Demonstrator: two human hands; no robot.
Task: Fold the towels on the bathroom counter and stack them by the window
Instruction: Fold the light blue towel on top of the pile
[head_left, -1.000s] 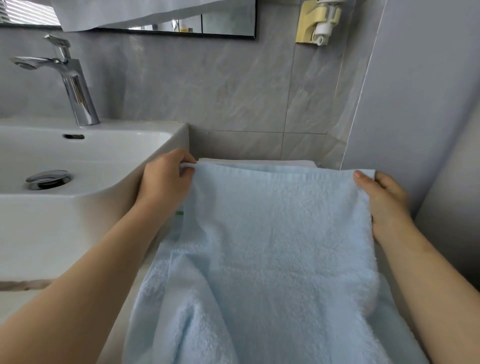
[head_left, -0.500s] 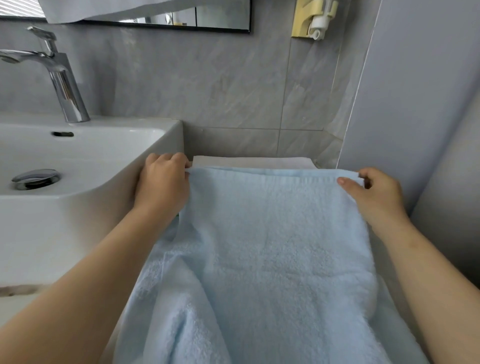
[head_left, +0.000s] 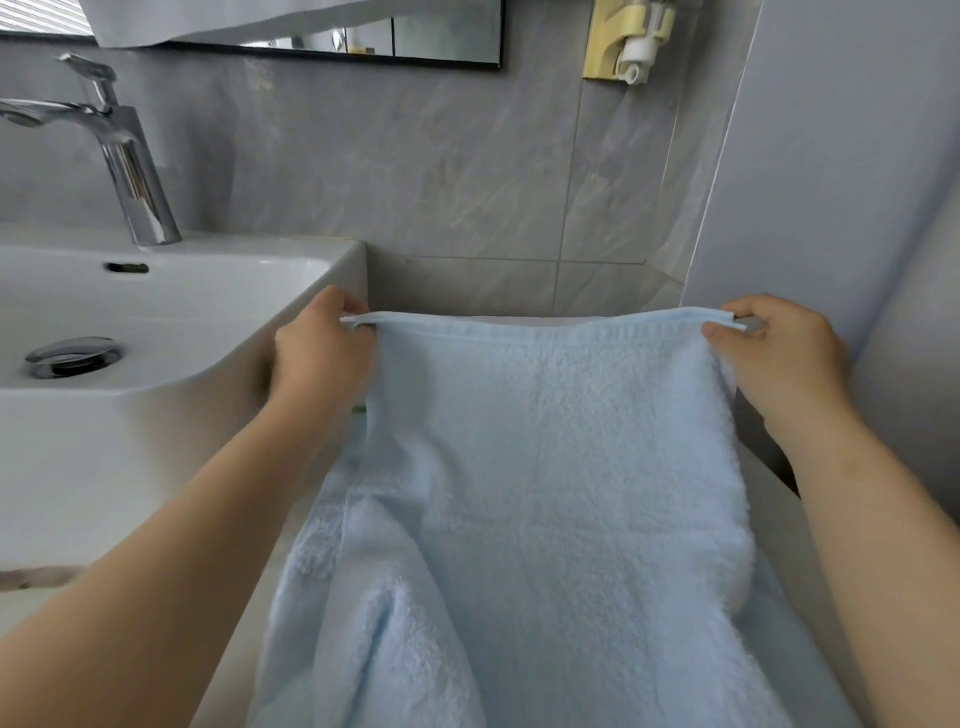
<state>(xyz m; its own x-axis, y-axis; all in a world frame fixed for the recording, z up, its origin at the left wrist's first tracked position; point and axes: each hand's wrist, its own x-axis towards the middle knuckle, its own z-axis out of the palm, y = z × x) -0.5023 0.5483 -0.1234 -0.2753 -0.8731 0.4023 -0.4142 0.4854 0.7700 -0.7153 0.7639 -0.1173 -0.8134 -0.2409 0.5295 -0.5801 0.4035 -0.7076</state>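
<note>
The scene is lit evenly by soft, cool light, and only faint shadows are cast. Bright glints are seen on the chrome tap (head_left: 132, 171) and a dull sheen on the sink (head_left: 197, 291). Straight lines on the wall (head_left: 415, 171) are bowed near the edges by the wide lens.

The towel (head_left: 545, 467) was pale blue all over, with a ribbed band along its top hem. The sink (head_left: 156, 415) was plain white, the tap (head_left: 130, 171) shiny silver. The wall tiles (head_left: 415, 171) were grey with faint marbled veins. The wall holder (head_left: 610, 47) was pale yellow.
</note>
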